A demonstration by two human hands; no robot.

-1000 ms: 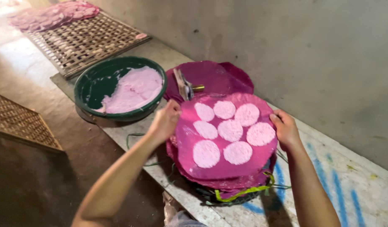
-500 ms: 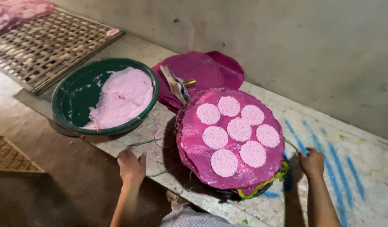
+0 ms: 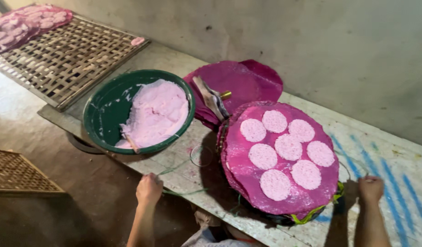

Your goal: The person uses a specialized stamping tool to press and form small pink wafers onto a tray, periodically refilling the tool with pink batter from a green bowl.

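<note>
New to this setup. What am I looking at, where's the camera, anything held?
There is no machine here: a person works with two bare hands, filmed by one camera worn on the head and looking down. The left hand is closed at the near edge of the concrete slab, seemingly on a thin green string; the right hand is closed too, but its contents are hidden. Between them lies a round magenta sheet carrying seven pale pink discs. Further left sits a green basin of pink batter, and beyond it a woven drying rack.

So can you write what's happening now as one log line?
left hand: fist on green string | right hand: fist at table edge | magenta tray: seven pink discs | green bowl: pink batter
</note>
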